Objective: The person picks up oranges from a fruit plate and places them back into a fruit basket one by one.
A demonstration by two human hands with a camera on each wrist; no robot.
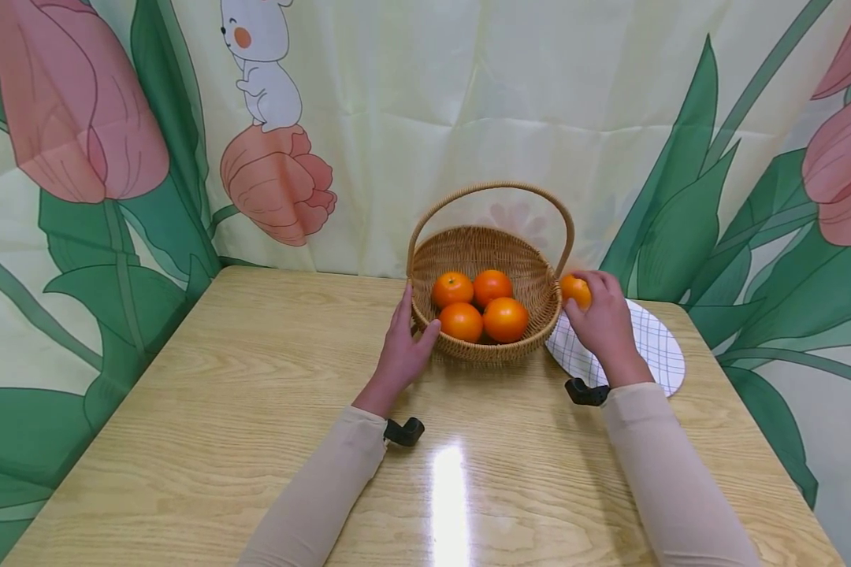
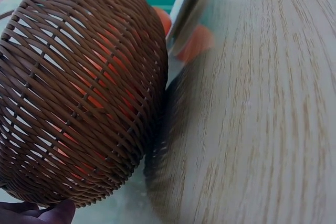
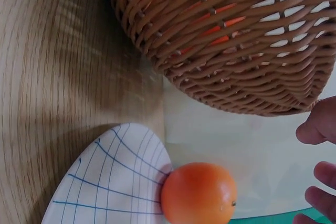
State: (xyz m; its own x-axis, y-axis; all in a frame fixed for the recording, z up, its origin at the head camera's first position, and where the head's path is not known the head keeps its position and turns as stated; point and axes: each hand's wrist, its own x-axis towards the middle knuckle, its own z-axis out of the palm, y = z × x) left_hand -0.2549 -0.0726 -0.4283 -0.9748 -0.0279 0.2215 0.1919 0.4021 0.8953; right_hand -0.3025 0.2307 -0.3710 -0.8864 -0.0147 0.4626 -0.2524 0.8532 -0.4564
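A brown wicker basket (image 1: 471, 246) with a tall arched handle stands at the back of the table, holding several oranges (image 1: 506, 320). My left hand (image 1: 406, 354) touches its left side, with extended fingers and the thumb spread near the front rim. To the right of the basket is my right hand (image 1: 604, 319), partly covering another orange (image 1: 574, 291) in the head view. The right wrist view shows this orange (image 3: 198, 193) at the edge of a white plate with blue lines (image 3: 110, 182), apart from the fingers. There, the thumb (image 3: 319, 121) lies close to the basket's rim.
The wooden table (image 1: 255, 394) ends just behind the basket. A curtain (image 1: 397, 118) printed with tulips and a white animal hangs behind and around it. Black wrist cameras sit at both cuffs, and a bright reflection (image 1: 450, 504) lies on the tabletop in front.
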